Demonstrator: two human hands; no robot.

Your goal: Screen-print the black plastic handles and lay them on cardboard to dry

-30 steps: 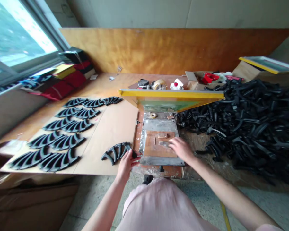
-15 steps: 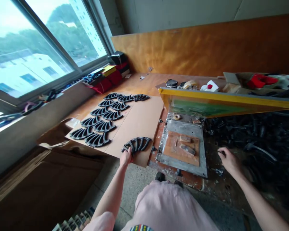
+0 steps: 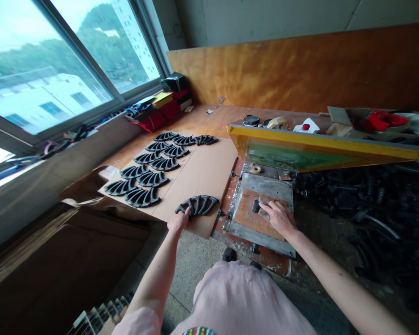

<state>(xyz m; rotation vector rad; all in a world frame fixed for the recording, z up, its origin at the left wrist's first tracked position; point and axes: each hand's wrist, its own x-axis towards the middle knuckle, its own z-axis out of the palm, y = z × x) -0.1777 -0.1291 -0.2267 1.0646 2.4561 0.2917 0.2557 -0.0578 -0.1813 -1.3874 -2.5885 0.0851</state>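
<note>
My left hand is closed at the left end of a fanned row of black curved handle-like parts, which lies on the near edge of a cardboard sheet. Over the brown board of a metal plate, my right hand has its fingers pinched at a small black part. That part rests at the blocks in the board's middle, which the fingers partly cover. More fans of the same black parts lie in rows on the left of the cardboard.
A yellow-edged screen frame stands tilted up behind the plate. A heap of black parts fills the right side. Tape rolls and an open carton sit at the back. Brown cardboard stands low at left.
My right hand has moved left from beside the black heap to the board on the plate, with a small black part now at its fingertips. My left hand stays at the fan.
</note>
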